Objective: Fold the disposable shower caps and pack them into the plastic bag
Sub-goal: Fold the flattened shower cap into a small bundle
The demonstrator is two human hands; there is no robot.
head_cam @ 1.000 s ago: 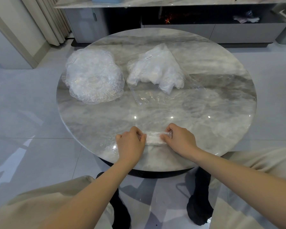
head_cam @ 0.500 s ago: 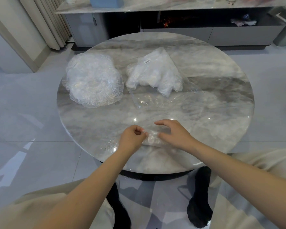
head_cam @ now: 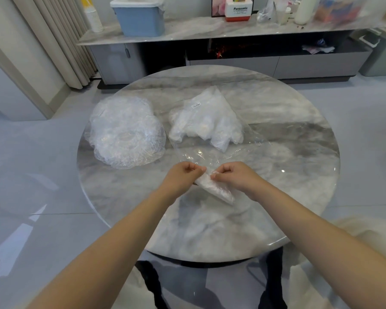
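Observation:
A folded shower cap [head_cam: 216, 188], a narrow clear wedge, hangs just above the round marble table [head_cam: 288, 175]. My left hand [head_cam: 183, 175] pinches its upper end, and my right hand [head_cam: 234, 176] pinches the same end from the right. Behind my hands lies the clear plastic bag [head_cam: 206, 121], its mouth toward me, with several folded caps inside. A stack of unfolded clear caps [head_cam: 126, 132] sits at the table's left.
Beyond the table stands a low marble-topped cabinet [head_cam: 210, 30] with a blue bin [head_cam: 139, 16] and small items on it. Curtains [head_cam: 54, 41] hang at the left. My knees show under the table's near edge.
Both hands pressed the folded cap flat near the table's front edge; they have since lifted it and carried it forward toward the bag's mouth. The camera has tilted up.

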